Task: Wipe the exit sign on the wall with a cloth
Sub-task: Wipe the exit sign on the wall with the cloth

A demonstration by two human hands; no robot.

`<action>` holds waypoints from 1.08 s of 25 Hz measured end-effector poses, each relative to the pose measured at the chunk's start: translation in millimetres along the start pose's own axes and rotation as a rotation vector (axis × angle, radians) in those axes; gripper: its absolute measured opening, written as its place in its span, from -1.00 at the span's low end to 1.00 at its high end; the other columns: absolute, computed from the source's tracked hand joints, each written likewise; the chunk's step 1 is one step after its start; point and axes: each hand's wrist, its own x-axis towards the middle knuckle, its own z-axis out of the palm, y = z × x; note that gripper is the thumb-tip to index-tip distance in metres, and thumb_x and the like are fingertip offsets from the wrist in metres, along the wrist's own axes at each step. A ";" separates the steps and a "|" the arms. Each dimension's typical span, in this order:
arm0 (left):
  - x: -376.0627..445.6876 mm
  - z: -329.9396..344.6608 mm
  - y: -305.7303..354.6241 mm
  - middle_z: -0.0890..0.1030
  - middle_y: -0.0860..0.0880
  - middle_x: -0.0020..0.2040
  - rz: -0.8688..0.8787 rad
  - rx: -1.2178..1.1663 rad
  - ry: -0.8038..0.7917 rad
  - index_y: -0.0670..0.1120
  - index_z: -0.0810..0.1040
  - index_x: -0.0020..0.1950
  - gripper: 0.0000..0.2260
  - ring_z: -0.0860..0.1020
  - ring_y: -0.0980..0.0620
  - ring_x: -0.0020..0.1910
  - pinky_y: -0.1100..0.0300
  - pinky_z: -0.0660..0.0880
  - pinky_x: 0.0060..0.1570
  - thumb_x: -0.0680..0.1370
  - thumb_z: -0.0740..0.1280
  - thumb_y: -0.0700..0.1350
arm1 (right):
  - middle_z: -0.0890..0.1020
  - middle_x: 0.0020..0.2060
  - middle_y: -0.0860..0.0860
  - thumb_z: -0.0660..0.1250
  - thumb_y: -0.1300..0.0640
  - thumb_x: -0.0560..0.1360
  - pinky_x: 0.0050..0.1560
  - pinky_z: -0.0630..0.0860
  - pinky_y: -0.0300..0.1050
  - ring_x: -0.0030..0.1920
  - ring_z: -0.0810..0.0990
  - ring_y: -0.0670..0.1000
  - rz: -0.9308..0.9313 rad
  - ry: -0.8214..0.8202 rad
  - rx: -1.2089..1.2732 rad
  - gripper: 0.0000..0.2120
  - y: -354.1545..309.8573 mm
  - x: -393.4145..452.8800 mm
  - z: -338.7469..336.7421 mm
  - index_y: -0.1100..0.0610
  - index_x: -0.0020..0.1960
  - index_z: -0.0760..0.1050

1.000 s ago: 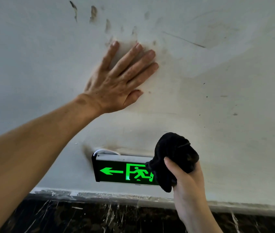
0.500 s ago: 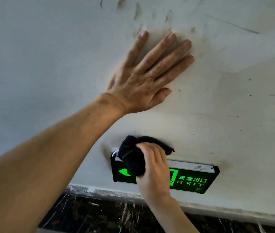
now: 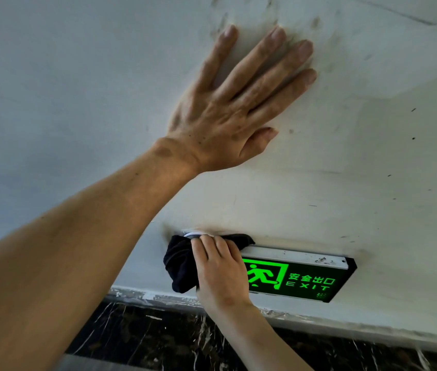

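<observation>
Lower centre of frame: right hand (image 3: 221, 274) clamps black cloth (image 3: 181, 263) on left end of lit green exit sign (image 3: 292, 277), low on wall (image 3: 372, 183). Left hand (image 3: 228, 111), upper centre, flat, fingers spread, braces on wall. Step: wiping, likely mid-pass. Next: sweep cloth rightward w/ steady pressure.

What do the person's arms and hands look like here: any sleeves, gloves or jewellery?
Both are bare. The left hand and the right hand wear no gloves, rings, watch or bracelet. No sleeve shows on either forearm as far as the frame reaches. Fingernails are short and unpainted.
</observation>
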 end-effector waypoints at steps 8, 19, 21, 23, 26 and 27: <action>-0.2 -1.0 -0.9 0.21 -0.10 0.54 0.005 0.036 -0.014 -0.07 0.22 0.60 -0.43 0.23 -0.19 0.50 -0.29 0.05 0.45 0.64 0.14 0.14 | 0.68 -0.03 0.02 0.59 0.19 0.07 0.13 0.59 -0.02 0.01 0.66 0.10 -0.003 0.117 -0.025 -0.42 38.1 -22.8 -1.5 0.15 0.10 0.64; -1.2 -0.2 -2.7 0.21 -0.13 0.55 0.020 0.057 0.002 -0.08 0.21 0.61 -0.41 0.21 -0.21 0.50 -0.31 0.08 0.44 0.63 0.16 0.14 | 0.65 0.06 0.00 0.61 0.13 0.05 0.18 0.54 0.01 0.11 0.63 0.09 0.053 0.108 -0.028 -0.34 90.8 -49.3 -11.5 0.12 0.15 0.60; -1.6 0.0 -3.2 0.21 -0.13 0.55 0.023 0.064 0.002 -0.09 0.21 0.61 -0.41 0.21 -0.22 0.50 -0.32 0.08 0.44 0.63 0.16 0.13 | 0.65 0.06 0.00 0.61 0.13 0.05 0.18 0.54 0.01 0.11 0.63 0.09 0.057 0.115 -0.019 -0.34 98.3 -53.2 -13.2 0.12 0.15 0.60; -1.7 0.0 -3.3 0.21 -0.13 0.55 0.023 0.062 0.002 -0.09 0.20 0.62 -0.41 0.21 -0.22 0.51 -0.31 0.07 0.44 0.63 0.16 0.13 | 0.65 0.07 -0.01 0.61 0.14 0.05 0.19 0.53 0.01 0.12 0.63 0.08 0.062 0.113 -0.011 -0.33 104.6 -56.7 -15.1 0.10 0.16 0.60; -2.3 0.7 -3.0 0.20 -0.13 0.56 0.019 0.065 0.004 -0.09 0.20 0.62 -0.41 0.20 -0.21 0.51 -0.29 0.02 0.47 0.64 0.15 0.12 | 0.65 0.08 -0.03 0.61 0.14 0.04 0.18 0.54 0.00 0.12 0.62 0.07 0.068 0.099 -0.010 -0.32 114.0 -60.8 -18.6 0.09 0.17 0.60; -2.6 1.2 -3.0 0.20 -0.13 0.56 0.019 0.067 0.003 -0.09 0.19 0.62 -0.40 0.19 -0.21 0.52 -0.28 0.00 0.48 0.64 0.16 0.13 | 0.65 0.08 -0.04 0.61 0.14 0.05 0.18 0.54 0.00 0.12 0.62 0.07 0.072 0.098 -0.011 -0.32 117.2 -62.2 -19.6 0.08 0.17 0.60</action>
